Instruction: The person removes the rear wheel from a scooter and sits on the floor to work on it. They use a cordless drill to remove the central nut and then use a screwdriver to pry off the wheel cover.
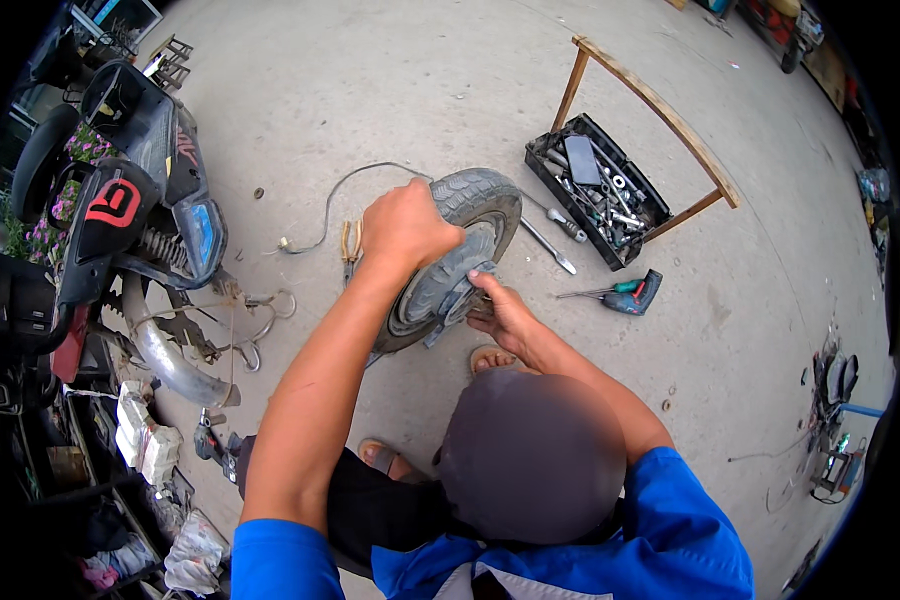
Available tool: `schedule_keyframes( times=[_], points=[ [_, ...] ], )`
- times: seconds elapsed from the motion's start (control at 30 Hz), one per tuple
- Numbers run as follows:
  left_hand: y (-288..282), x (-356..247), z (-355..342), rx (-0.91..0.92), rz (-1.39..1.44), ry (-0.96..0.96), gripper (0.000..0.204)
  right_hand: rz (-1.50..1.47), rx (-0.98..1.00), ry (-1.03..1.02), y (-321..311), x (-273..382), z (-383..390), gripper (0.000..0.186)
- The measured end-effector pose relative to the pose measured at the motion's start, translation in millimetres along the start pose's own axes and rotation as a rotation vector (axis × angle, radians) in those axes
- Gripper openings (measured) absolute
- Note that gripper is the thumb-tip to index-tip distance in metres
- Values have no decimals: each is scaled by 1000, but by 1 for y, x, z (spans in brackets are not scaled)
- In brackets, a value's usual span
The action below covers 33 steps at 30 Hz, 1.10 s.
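Observation:
A scooter wheel with a black treaded tyre [475, 192] stands tilted on the concrete in front of me. In its middle sits a grey, dusty hub [445, 280]. My left hand [405, 228] is closed over the tyre's upper left side, its fingers curled round toward the rim. At the hub's right side, my right hand [505, 315] grips near the axle, thumb pressed on the hub's edge and fingers underneath. What those fingers touch is partly hidden. A thin grey cable [335, 195] with a pale connector curves over the ground behind the wheel.
Yellow-handled pliers [350, 242] and a tyre lever [550, 248] lie beside the wheel. A black toolbox [625, 258] with a wooden handle frame [660, 105] holds several tools. A green-black power tool [633, 295] lies nearer. The scooter [135, 230] stands left, without its rear wheel.

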State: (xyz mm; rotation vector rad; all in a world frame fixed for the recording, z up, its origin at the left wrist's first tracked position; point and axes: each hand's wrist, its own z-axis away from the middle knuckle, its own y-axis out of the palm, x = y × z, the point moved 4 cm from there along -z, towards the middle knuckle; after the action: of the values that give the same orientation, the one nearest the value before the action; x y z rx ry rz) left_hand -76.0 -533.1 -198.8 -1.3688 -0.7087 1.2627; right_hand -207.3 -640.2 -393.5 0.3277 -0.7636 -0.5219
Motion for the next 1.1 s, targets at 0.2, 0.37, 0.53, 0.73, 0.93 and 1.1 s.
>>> schedule_keyframes(
  times=[0.2,0.37,0.53,0.73,0.93,1.1],
  points=[
    [0,-6,-3,11,-8,16,48,-59,-12,-24,-3,-4,-4,90],
    [-4,-10,-4,31,-15,10,40,21,-27,-124,3,4,4,87],
    [-5,-9,-8,61,-10,0,40,359,-161,-327,3,14,11,86],
    [-4,1,-16,56,-6,-6,51,-164,-29,55,-11,0,24,80],
    [-11,12,-17,77,-7,-30,50,-60,-22,-41,-53,-8,53,65],
    [-7,11,-20,36,-12,0,45,-79,-176,-65,-124,-11,81,72]
  ],
)
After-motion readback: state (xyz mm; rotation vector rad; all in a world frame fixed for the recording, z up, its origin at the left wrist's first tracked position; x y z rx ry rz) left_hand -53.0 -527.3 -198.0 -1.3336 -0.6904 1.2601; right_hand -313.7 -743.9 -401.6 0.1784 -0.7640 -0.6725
